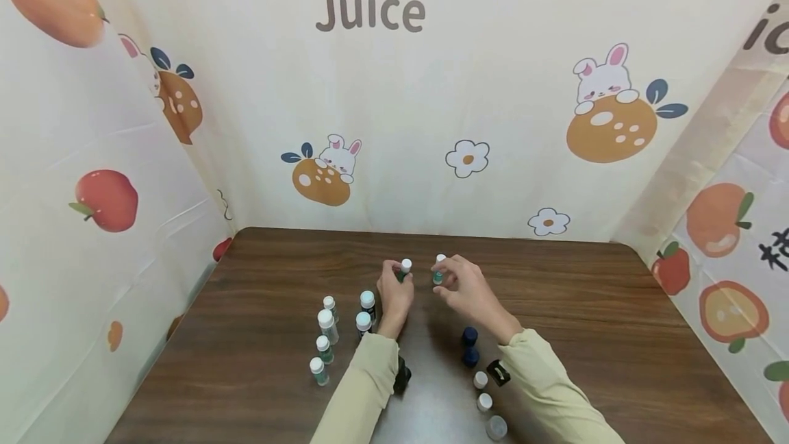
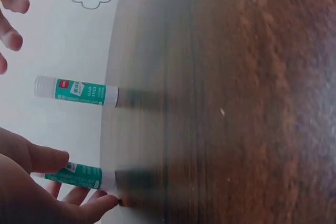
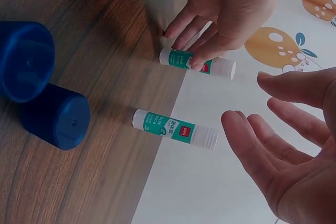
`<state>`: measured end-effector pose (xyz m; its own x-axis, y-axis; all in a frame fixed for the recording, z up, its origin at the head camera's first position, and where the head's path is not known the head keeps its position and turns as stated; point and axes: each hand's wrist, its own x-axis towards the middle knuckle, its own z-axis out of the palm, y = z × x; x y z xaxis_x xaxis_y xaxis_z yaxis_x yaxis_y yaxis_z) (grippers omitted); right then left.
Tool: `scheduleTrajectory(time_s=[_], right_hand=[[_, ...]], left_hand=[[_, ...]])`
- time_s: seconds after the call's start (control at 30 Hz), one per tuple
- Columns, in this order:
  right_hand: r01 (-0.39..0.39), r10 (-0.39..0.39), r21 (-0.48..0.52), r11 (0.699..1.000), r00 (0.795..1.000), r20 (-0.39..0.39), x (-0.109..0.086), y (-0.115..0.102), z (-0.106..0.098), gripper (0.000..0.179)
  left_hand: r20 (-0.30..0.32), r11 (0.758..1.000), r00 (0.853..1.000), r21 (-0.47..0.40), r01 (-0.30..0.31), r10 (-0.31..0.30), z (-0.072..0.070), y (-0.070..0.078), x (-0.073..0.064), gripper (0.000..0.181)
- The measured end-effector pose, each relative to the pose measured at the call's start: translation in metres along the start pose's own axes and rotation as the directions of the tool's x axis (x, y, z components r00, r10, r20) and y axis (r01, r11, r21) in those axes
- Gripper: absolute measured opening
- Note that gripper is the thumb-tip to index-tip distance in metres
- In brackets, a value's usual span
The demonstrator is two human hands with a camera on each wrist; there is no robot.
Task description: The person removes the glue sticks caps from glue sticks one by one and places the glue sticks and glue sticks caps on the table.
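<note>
My left hand (image 1: 394,291) pinches a green-and-white glue stick (image 2: 86,177) between thumb and fingers. That stick stands upright at the back of the brown table, its white cap end up. My right hand (image 1: 473,288) has its fingers spread and relaxed, with nothing between them. Just beyond its fingertips, a second glue stick (image 3: 163,126) stands upright on its own, to the right of the first. In the right wrist view a gap shows between this stick and the right fingers (image 3: 252,145). The left wrist view shows both sticks side by side.
Several white-capped bottles and sticks (image 1: 318,370) stand in rows left of my left forearm. Near my right forearm are two dark blue caps (image 3: 58,116), two small white-topped items (image 1: 483,402), a clear round piece (image 1: 496,427) and a black object (image 1: 498,372). A printed curtain (image 1: 401,101) encloses the table.
</note>
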<state>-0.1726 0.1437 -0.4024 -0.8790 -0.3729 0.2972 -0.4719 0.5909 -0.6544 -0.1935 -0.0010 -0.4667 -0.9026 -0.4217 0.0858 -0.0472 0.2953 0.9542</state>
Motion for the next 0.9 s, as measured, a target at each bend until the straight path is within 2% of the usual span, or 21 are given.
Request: scheduleTrajectory(time_s=[0.17, 0.57, 0.9], right_hand=[[0.009, -0.009, 0.007, 1.0, 1.0, -0.008, 0.001, 0.002, 0.0, 0.029], [0.031, -0.03, 0.008, 1.0, 0.999, -0.039, 0.005, 0.0, -0.005, 0.028], [0.07, -0.07, 0.001, 0.998, 0.995, -0.07, 0.007, -0.009, -0.012, 0.03]], left_hand=[[0.016, 1.0, 1.0, 0.003, -0.009, 0.009, -0.003, -0.001, -0.001, 0.018], [0.072, 0.997, 0.995, -0.002, -0.072, 0.072, -0.01, 0.012, -0.006, 0.019], [0.078, 0.989, 0.986, 0.005, -0.146, 0.145, -0.017, 0.021, -0.017, 0.02]])
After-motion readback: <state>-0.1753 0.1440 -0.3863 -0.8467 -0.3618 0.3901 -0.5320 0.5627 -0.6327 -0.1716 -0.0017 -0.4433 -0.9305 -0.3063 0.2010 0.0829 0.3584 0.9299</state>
